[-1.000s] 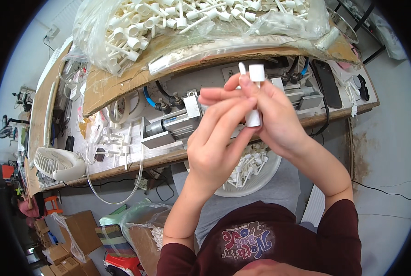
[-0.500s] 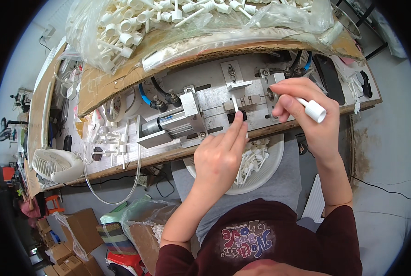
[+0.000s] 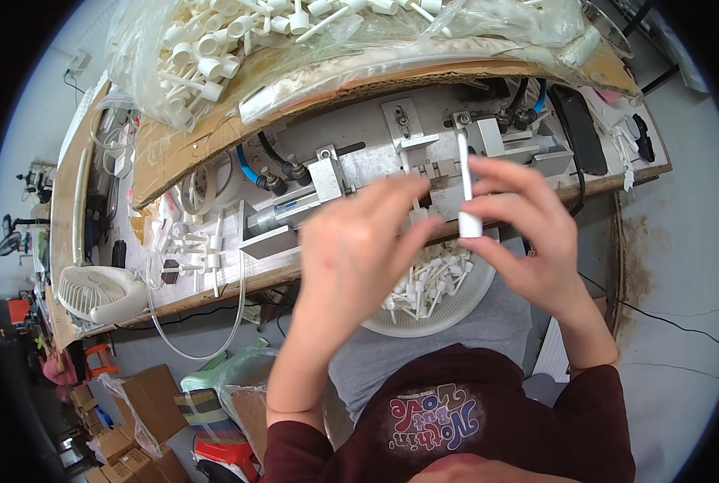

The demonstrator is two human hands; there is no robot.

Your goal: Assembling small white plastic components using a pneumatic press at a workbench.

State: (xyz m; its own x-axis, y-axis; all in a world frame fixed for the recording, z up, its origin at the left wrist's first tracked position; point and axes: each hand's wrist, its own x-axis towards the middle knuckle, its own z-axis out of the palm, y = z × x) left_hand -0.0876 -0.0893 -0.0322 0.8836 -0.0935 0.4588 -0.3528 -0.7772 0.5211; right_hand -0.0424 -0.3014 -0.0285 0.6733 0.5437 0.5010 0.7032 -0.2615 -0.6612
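My right hand (image 3: pixel 524 229) pinches a white plastic stick with a wide cup-shaped cap (image 3: pixel 471 224), held upright with the cap down and the thin stem up. My left hand (image 3: pixel 355 249), blurred by motion, is over the front of the metal fixture (image 3: pixel 436 171), its thumb and fingers apart. A similar white stick (image 3: pixel 406 163) stands in that fixture, its lower end between or behind my left fingers. To the left of the fixture is a pneumatic cylinder (image 3: pixel 291 208), partly covered by my left hand.
A round white basket (image 3: pixel 476 296) of white capped sticks sits on my lap under the bench edge. Above the fixture, cardboard (image 3: pixel 190 157) carries a plastic bag of such parts (image 3: pixel 214 48). A black phone (image 3: pixel 578 133) lies right; a white fan (image 3: pixel 102 291) stands left.
My right hand has moved left and lower, turning its capped stick from slanting with the cap rightward to upright with the cap down. My left hand has come back and left, its thumb and fingers spreading.
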